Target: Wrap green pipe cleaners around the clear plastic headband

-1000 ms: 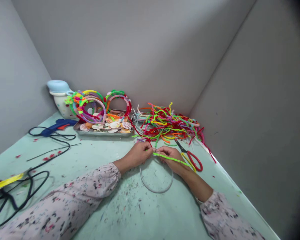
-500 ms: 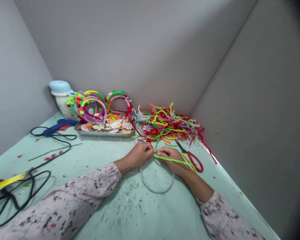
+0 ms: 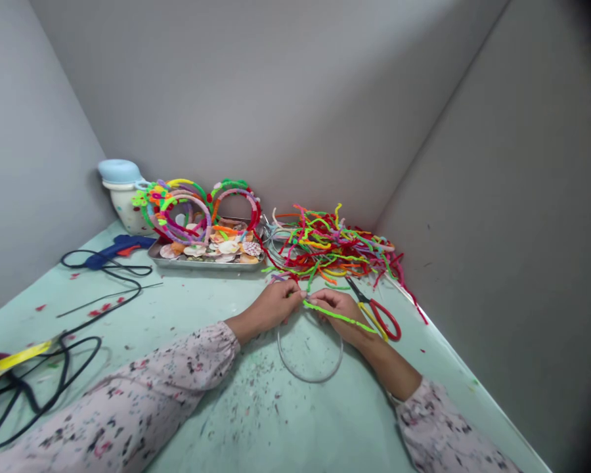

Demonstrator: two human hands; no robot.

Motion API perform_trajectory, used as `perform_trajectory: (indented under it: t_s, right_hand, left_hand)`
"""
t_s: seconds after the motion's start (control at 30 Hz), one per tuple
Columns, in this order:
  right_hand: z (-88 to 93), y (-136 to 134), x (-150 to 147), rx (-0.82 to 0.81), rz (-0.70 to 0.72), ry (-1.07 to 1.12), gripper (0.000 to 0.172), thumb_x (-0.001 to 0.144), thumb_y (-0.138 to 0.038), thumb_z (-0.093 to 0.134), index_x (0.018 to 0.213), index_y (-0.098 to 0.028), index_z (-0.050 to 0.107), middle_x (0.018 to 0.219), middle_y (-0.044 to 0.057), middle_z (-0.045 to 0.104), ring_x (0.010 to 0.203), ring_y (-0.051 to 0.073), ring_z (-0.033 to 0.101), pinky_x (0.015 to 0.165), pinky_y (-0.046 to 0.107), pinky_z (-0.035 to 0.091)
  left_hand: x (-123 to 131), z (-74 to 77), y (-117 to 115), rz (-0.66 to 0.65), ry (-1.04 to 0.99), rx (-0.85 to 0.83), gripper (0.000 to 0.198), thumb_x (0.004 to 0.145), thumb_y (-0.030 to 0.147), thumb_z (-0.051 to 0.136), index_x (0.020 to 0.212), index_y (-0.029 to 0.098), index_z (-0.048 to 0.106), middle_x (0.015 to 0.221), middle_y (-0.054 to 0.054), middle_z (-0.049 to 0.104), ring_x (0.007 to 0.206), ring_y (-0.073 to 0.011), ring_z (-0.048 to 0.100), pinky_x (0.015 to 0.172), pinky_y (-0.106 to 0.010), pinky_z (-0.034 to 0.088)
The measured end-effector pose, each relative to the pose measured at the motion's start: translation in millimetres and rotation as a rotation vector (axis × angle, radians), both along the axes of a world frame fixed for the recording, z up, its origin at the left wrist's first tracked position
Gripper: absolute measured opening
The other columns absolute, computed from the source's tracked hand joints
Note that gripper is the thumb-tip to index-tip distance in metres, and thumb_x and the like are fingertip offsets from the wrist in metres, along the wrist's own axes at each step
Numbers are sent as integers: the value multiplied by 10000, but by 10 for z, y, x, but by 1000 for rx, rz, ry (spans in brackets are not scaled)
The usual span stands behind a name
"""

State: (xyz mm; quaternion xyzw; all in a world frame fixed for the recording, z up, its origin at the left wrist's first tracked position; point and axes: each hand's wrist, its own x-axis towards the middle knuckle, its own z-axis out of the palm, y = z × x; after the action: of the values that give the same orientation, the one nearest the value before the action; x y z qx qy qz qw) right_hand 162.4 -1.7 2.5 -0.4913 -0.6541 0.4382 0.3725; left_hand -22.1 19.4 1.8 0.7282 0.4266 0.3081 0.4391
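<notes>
Both hands meet at the top of a thin grey ring (image 3: 309,380), which hangs down between them just over the table. My left hand (image 3: 274,303) is closed in a pinch at the ring's top, where one end of a bright green pipe cleaner (image 3: 342,317) sits. The rest of that pipe cleaner trails to the right across the back of my right hand (image 3: 339,306). With thumb and fingers closed, my right hand grips the ring beside the left fingertips. The exact contact between the fingertips is partly hidden.
Behind my hands lies a heap of colourful pipe cleaners (image 3: 320,240). Red-and-yellow scissors (image 3: 387,318) rest beside my right wrist. A metal tray (image 3: 207,265) carries shells (image 3: 229,247) and wrapped hoops (image 3: 184,197). Leftward are a blue glue gun (image 3: 113,249), black cord (image 3: 128,299) and lidded container (image 3: 123,197).
The green pipe cleaner's free end has dropped slightly over my right wrist. Both hands stay in almost the same place at the ring.
</notes>
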Motion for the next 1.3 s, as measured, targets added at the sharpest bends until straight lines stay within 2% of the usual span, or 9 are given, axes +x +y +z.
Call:
perform_trajectory:
  t_s: [0.2, 0.47, 0.67, 0.87, 1.3]
  right_hand:
    - [-3, -2, 6, -3, -6, 17, 244, 812, -395, 575, 805, -160, 636, 575, -38, 483, 521, 93, 412, 498, 215, 324]
    - [-41, 14, 6, -10, -10, 18, 255, 798, -409, 581, 812, -163, 648, 582, -35, 484, 526, 93, 408, 488, 212, 312]
    - [-18, 4, -1, 7, -11, -16, 256, 789, -405, 575, 810, -161, 649, 608, -19, 501, 547, 104, 421, 494, 215, 326]
    - [18, -42, -21, -24, -9, 14, 231, 799, -390, 559, 833, -175, 636, 570, -35, 457, 497, 96, 369, 463, 217, 299]
    - [38, -39, -8, -6, 1, -33, 239, 792, -398, 569, 838, -178, 651, 585, -33, 500, 508, 104, 417, 495, 229, 327]
  left_hand:
    - [19, -15, -12, 44, 7, 1, 370, 845, 513, 406, 747, 171, 506, 586, 26, 546, 390, -81, 466, 411, -210, 326]
    - [29, -27, -1, 77, 65, 34, 320, 833, 459, 432, 754, 164, 528, 561, 30, 539, 419, -82, 440, 434, -208, 293]
    - [33, -2, -8, 72, 76, 37, 300, 826, 433, 438, 716, 165, 516, 526, 37, 508, 436, -86, 418, 443, -210, 269]
    - [32, 69, -25, 69, 94, 74, 271, 811, 391, 462, 686, 162, 535, 536, 30, 506, 500, -98, 429, 477, -213, 286]
    - [8, 113, -35, 45, 133, 126, 241, 827, 351, 457, 694, 166, 535, 566, 16, 521, 542, -110, 438, 507, -220, 297]
